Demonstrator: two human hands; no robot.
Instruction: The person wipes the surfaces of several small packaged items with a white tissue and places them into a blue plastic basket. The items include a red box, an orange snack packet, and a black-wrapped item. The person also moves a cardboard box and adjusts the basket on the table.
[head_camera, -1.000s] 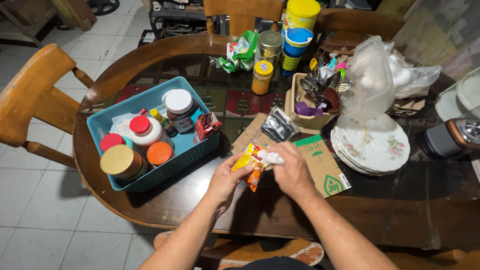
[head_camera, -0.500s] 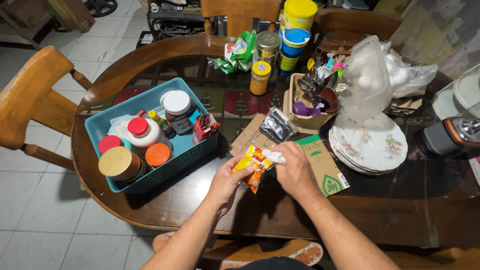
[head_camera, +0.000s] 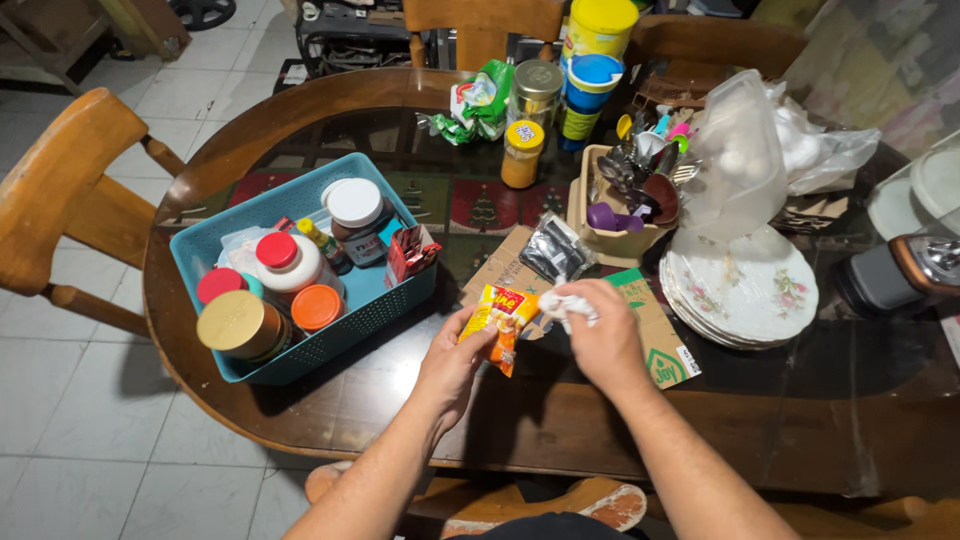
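My left hand (head_camera: 452, 358) grips a small yellow and orange sachet (head_camera: 497, 312) by its lower end, above the near edge of the round wooden table (head_camera: 330, 410). My right hand (head_camera: 604, 338) pinches a crumpled white wrapper or plastic piece (head_camera: 562, 304) at the sachet's right end. Both hands hover over a flattened cardboard box (head_camera: 655, 340) lying on the table. A blue plastic basket (head_camera: 391, 296) with jars and bottles stands just left of my left hand.
A stack of floral plates (head_camera: 745, 290) sits to the right, a beige caddy of utensils (head_camera: 600, 232) behind the cardboard, and a black foil packet (head_camera: 556, 253) on it. Jars and tubs (head_camera: 525, 150) stand at the back. A wooden chair (head_camera: 70, 200) is at left.
The hands have stayed almost in place. The right fingers have shifted a little on the white piece at the sachet's end.
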